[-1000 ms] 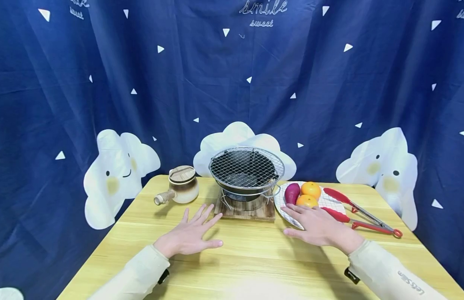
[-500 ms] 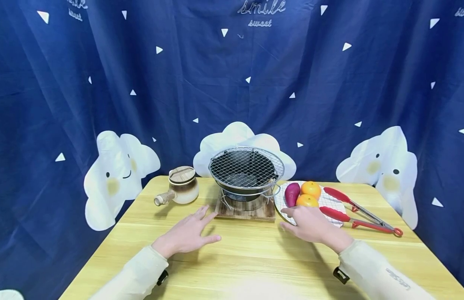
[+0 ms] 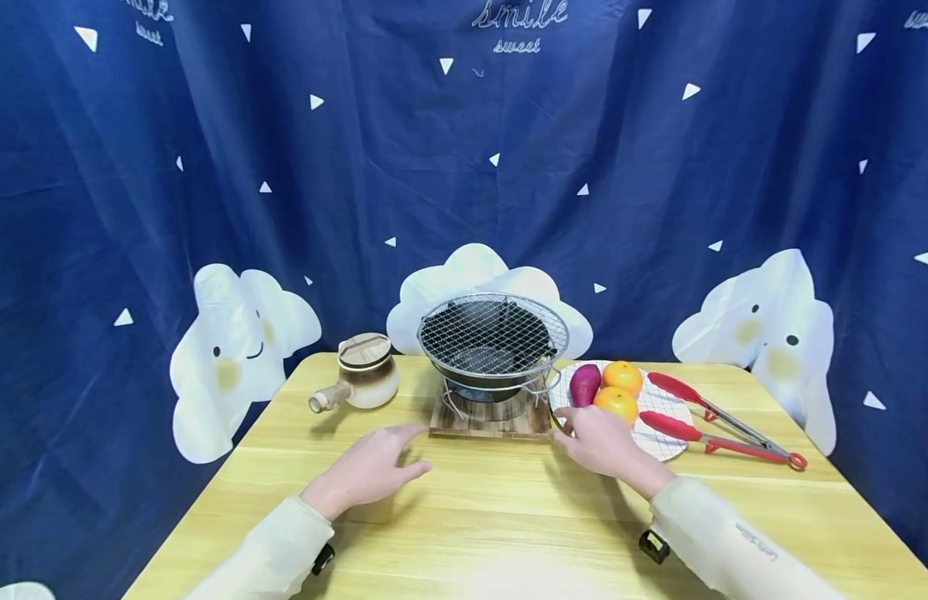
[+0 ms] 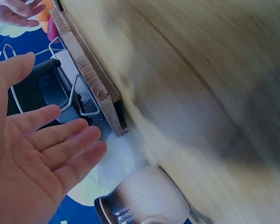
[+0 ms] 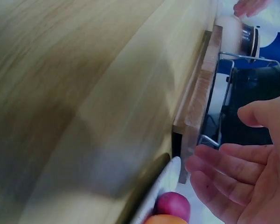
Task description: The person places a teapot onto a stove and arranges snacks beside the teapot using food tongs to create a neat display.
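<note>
A small round tabletop grill with a wire mesh top [image 3: 494, 333] stands on a wooden board [image 3: 488, 430]. My left hand [image 3: 368, 471] is over the table just short of the board's front left corner, fingers extended and palm empty. My right hand [image 3: 602, 443] hovers by the board's right end, overlapping the edge of a round checked plate [image 3: 662, 440]. Its fingers bend slightly around nothing, as the right wrist view shows. On the plate lie a purple sweet potato [image 3: 585, 383] and two oranges [image 3: 623, 377], the nearer one partly behind my right hand.
A clay pot with a wooden lid and side handle [image 3: 373, 383] stands left of the grill. Red-tipped tongs [image 3: 669, 426] lie spread at the right, their tips over the plate. A blue curtain [image 3: 464, 167] hangs behind the table [image 3: 464, 517].
My right hand has moved left from over the plate towards the board, its fingers drawing in. My left hand has shifted slightly, its spread fingers coming together.
</note>
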Action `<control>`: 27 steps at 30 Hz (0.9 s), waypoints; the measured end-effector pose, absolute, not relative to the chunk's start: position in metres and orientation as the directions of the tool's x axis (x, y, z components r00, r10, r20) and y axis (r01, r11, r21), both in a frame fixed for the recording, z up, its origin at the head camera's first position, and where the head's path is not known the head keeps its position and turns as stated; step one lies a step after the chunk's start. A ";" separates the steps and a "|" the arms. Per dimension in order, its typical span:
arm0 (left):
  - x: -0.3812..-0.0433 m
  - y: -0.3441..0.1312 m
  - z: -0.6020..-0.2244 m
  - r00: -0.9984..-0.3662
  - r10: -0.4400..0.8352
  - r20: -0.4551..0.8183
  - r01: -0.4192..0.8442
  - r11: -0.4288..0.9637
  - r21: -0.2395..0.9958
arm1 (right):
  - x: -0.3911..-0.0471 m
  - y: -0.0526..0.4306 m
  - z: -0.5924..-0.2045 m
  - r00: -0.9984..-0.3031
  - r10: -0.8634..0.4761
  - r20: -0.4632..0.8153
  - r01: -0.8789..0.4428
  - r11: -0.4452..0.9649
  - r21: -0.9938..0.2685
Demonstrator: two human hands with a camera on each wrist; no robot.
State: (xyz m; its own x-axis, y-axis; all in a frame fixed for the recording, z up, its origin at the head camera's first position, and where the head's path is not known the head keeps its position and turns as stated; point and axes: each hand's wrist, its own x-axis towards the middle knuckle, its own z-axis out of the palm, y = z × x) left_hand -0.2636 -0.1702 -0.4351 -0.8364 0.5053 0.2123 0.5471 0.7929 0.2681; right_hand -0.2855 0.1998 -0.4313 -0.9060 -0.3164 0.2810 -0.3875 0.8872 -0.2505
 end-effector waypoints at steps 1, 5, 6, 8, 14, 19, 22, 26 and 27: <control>-0.263 -0.171 -0.436 -0.837 0.505 0.212 0.546 0.793 0.268 | -0.287 0.199 -0.434 -0.911 -0.310 0.272 -0.380 0.887 -0.262; -0.260 -0.173 -0.440 -0.842 0.498 0.207 0.538 0.797 0.273 | -0.289 0.195 -0.440 -0.937 -0.270 0.220 -0.330 0.890 -0.315; -0.260 -0.173 -0.441 -0.844 0.494 0.208 0.536 0.799 0.273 | -0.289 0.193 -0.440 -0.942 -0.263 0.210 -0.321 0.889 -0.328; -0.260 -0.173 -0.442 -0.847 0.486 0.213 0.530 0.803 0.274 | -0.290 0.191 -0.440 -0.949 -0.244 0.201 -0.301 0.892 -0.338; -0.262 -0.173 -0.440 -0.842 0.486 0.235 0.537 0.801 0.265 | -0.294 0.186 -0.437 -0.959 -0.204 0.196 -0.259 0.910 -0.323; -0.261 -0.173 -0.439 -0.841 0.490 0.230 0.537 0.808 0.241 | -0.299 0.181 -0.442 -0.970 -0.173 0.170 -0.218 0.927 -0.305; -0.261 -0.173 -0.438 -0.842 0.487 0.233 0.534 0.815 0.225 | -0.302 0.177 -0.445 -0.972 -0.158 0.172 -0.206 0.929 -0.308; -0.259 -0.173 -0.437 -0.842 0.484 0.239 0.532 0.819 0.214 | -0.304 0.174 -0.447 -0.974 -0.139 0.181 -0.191 0.930 -0.314; -0.258 -0.172 -0.437 -0.841 0.484 0.241 0.533 0.819 0.213 | -0.304 0.173 -0.446 -0.975 -0.131 0.182 -0.184 0.931 -0.316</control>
